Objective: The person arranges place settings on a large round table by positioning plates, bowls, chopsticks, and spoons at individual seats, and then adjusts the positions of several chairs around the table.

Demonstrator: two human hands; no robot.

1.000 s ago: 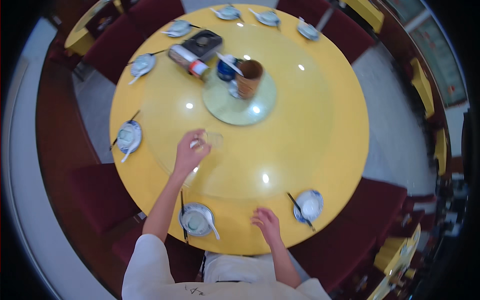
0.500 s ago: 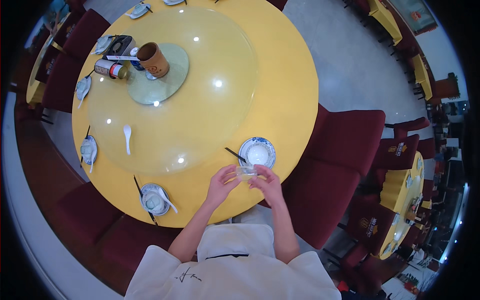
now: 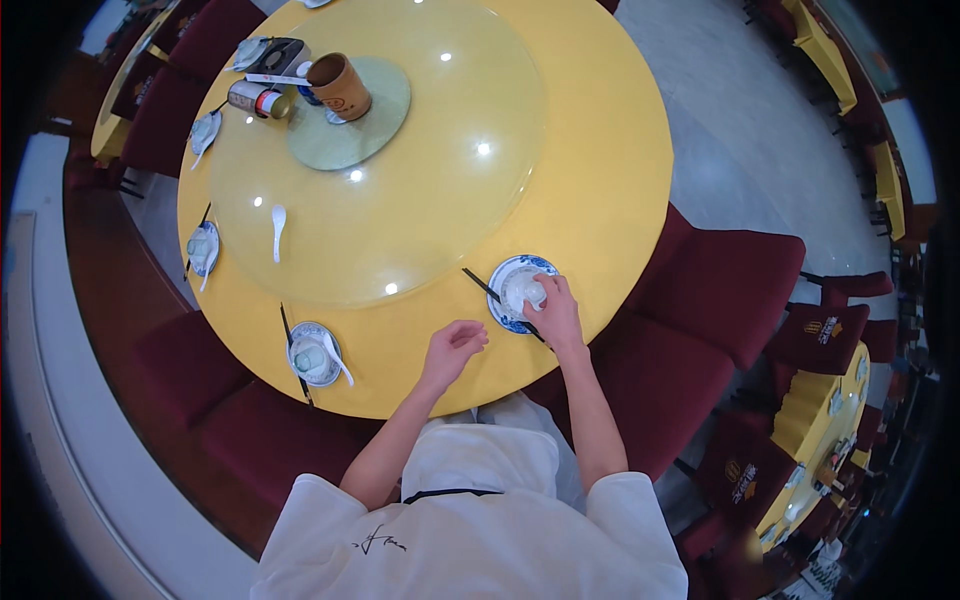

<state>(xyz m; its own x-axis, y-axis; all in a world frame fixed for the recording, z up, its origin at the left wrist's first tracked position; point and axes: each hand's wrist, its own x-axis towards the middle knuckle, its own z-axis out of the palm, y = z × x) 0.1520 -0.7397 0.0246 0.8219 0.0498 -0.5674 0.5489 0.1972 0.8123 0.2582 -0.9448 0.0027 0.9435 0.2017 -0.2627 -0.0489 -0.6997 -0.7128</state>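
Small clear glass pinched over a patterned white bowl by the right hand.
The glass is held between thumb and fingers, within the bowl's rim; whether the bottom is touched cannot be told. The bowl is carried by a blue-and-white plate just beyond the left hand, which is held loosely curled, thumb and fingers parted. Farther left, a white spoon is laid on the glass turntable.

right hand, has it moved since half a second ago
Yes: the right hand has moved forward, from the near edge of the blue-rimmed plate to the bowl on it.
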